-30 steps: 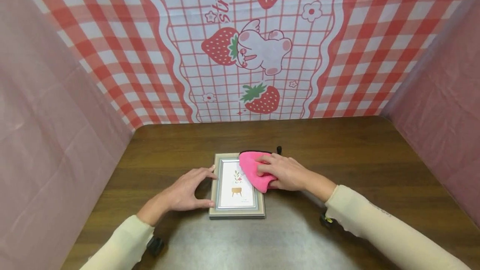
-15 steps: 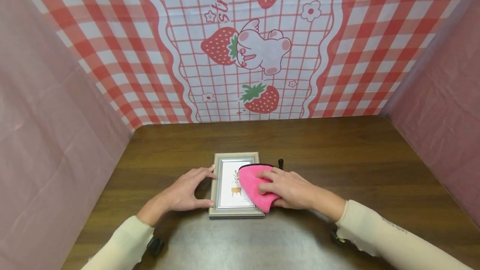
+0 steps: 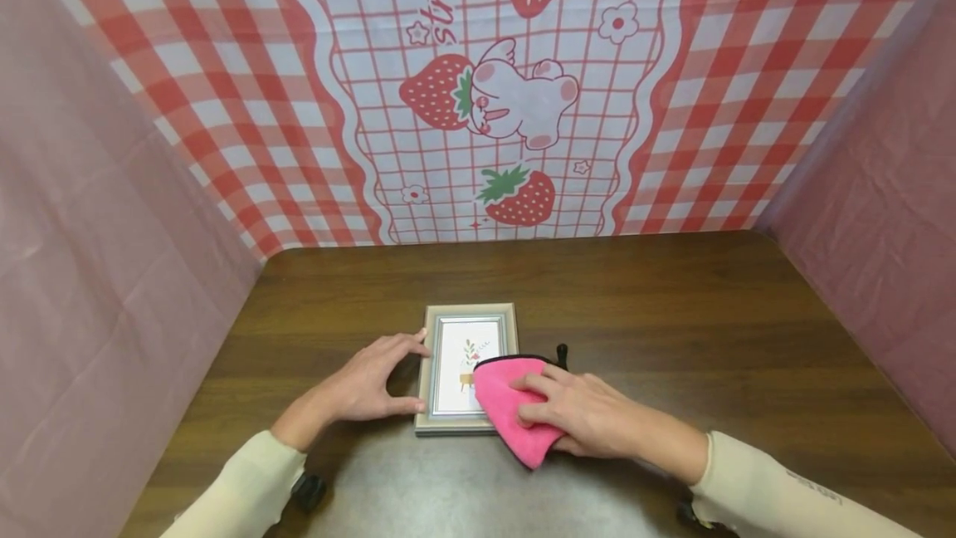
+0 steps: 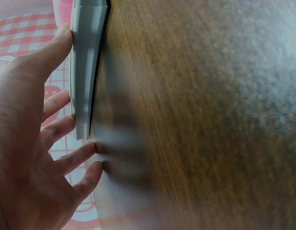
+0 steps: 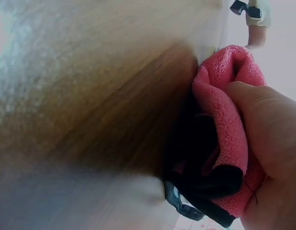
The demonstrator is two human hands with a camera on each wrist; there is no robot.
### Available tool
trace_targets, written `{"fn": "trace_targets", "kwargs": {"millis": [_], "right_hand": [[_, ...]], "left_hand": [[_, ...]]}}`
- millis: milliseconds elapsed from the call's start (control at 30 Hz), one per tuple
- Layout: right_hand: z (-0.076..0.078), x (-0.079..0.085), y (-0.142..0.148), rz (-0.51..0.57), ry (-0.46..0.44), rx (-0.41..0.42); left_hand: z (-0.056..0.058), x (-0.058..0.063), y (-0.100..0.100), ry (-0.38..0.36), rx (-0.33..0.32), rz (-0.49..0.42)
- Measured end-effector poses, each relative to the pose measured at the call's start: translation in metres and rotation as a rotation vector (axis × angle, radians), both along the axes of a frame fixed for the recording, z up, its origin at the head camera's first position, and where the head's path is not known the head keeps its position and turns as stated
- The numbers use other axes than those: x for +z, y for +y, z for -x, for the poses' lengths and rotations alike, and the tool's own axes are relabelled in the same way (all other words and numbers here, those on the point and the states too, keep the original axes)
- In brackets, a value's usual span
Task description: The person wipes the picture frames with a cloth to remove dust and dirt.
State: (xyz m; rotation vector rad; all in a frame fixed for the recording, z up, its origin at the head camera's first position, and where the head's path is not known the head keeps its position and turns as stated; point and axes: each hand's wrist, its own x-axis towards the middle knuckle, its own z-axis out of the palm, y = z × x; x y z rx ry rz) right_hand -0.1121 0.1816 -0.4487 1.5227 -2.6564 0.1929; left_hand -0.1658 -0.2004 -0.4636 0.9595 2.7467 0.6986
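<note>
A picture frame (image 3: pixel 451 421) with a pale border lies flat on the wooden table, showing a print of a plant in a pot on legs. My left hand (image 3: pixel 369 380) touches its left edge, thumb near the lower corner and fingertips higher up. The left wrist view shows the spread fingers along the frame's side (image 4: pixel 85 67). Over the frame's lower right part lies a pink fleece cloth (image 3: pixel 500 397) with black trim, gripped by my right hand (image 3: pixel 590 415). Close up, the bunched cloth (image 5: pixel 229 129) shows folds under the thumb; the other fingers are hidden there.
The brown table (image 3: pixel 657 305) extends around the frame on all sides. Behind it hangs a red-and-white checked strawberry curtain (image 3: pixel 515 106), with pink fabric (image 3: pixel 112 231) at the left and right. A black tab (image 3: pixel 563 355) sticks out at the cloth's far right.
My right hand has drawn the pink cloth down toward me, from the frame's upper right to past its lower right corner. The left hand and the frame have stayed put.
</note>
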Motion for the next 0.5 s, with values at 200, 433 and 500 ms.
{"fn": "trace_targets", "kwargs": {"millis": [200, 433, 500], "right_hand": [[0.0002, -0.0023, -0.0001, 0.007, 0.002, -0.008], [0.0048, -0.0038, -0.0017, 0.048, -0.028, -0.041], [0.0074, -0.0047, -0.0025, 0.062, -0.017, -0.053]], "left_hand": [[-0.0007, -0.0004, -0.0005, -0.007, -0.002, 0.002], [-0.0011, 0.0005, 0.0001, -0.008, -0.007, -0.002], [-0.0010, 0.0007, 0.0003, -0.005, -0.007, -0.002]]}}
